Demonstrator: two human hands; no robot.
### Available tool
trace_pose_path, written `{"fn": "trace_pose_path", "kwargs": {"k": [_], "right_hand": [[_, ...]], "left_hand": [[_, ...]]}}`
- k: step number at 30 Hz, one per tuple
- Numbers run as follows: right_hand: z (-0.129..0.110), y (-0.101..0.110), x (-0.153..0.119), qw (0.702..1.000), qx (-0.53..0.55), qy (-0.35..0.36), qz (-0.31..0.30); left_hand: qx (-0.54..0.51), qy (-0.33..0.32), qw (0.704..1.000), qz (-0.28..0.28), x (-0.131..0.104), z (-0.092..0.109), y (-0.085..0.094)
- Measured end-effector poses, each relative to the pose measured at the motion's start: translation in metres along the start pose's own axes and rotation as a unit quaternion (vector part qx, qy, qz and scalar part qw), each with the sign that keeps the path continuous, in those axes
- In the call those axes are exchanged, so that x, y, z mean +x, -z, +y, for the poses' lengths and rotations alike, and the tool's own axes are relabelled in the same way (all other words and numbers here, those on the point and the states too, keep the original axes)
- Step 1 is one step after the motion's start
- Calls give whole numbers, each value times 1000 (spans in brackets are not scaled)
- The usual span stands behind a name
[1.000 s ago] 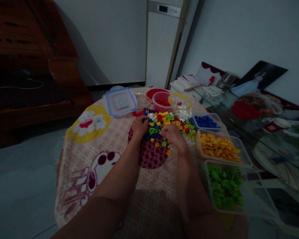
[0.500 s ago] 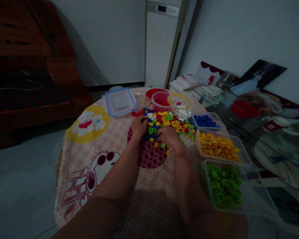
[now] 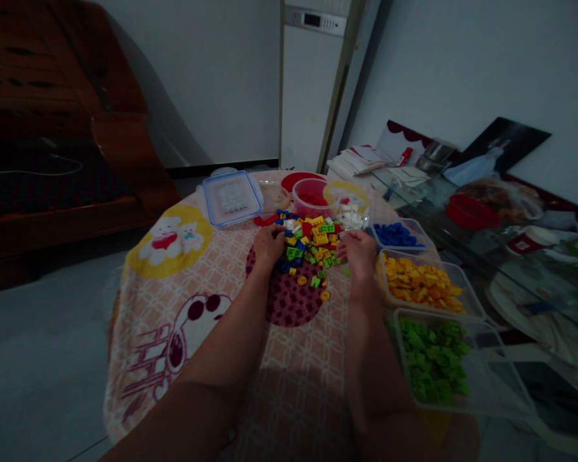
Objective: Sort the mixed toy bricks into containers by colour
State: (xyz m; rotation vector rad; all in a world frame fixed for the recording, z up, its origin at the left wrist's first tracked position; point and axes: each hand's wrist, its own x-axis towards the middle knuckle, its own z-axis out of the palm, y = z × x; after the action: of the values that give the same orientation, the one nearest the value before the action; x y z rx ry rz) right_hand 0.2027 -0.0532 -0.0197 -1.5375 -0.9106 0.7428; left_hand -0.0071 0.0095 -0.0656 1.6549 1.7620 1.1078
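Observation:
A heap of mixed toy building blocks (image 3: 320, 239), red, yellow, green, blue and white, lies in the middle of the cloth-covered table. At its left edge rests my left hand (image 3: 268, 245), fingers bent and a little apart, touching the blocks. My right hand (image 3: 360, 249) is at the heap's right side, near the blue tub, its fingers pinched together. A bit of blue shows at those fingertips, seemingly a small blue block (image 3: 340, 236), mostly covered by the fingers. Some loose yellow wheel-shaped pieces (image 3: 302, 280) and green blocks (image 3: 315, 282) lie in front of the heap.
Clear tubs of blue blocks (image 3: 397, 235), yellow blocks (image 3: 424, 283) and green blocks (image 3: 433, 359) line the right side. Behind the heap stand a round tub (image 3: 313, 186) with red pieces, white blocks (image 3: 350, 218) and a blue-rimmed lid (image 3: 234, 197). A cluttered glass table (image 3: 414, 196) adjoins.
My right hand has moved right from the front of the heap to its right edge, towards the blue tub. The left hand stays in place.

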Motion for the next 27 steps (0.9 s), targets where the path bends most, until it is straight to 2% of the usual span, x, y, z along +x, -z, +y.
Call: {"fn": "trace_pose_path", "kwargs": {"k": [2,5,7,9,12,16,18,23,25,27], "right_hand": [[6,8,10,994,43,9,96],[13,24,22,968,98,37,228],[15,33,25,952,106,64,278],[14,38,26,949,99,79,288],[9,33,21,967,90,57,233],[2,12,10,992,58,26,108],[-1,2,3,999,22,26,35],[-3,-16,-12,991,-69,29,-107],[-3,-19,-15,983,-107,36,-143],[-3,-21,-17,972,-157,60,-167]], "left_hand": [[-6,0,1000,3,0,0,0],[-13,2,1000,10,-1,2,0],[-15,5,1000,11,-2,3,1],[-19,10,1000,9,-2,3,1],[-56,25,998,17,-1,2,-1],[-157,52,984,60,-3,4,-14],[-176,61,978,90,-9,9,-22],[-167,53,976,131,-29,26,-37],[-162,39,978,129,-32,30,-36],[-141,14,984,104,-28,29,-32]]}}
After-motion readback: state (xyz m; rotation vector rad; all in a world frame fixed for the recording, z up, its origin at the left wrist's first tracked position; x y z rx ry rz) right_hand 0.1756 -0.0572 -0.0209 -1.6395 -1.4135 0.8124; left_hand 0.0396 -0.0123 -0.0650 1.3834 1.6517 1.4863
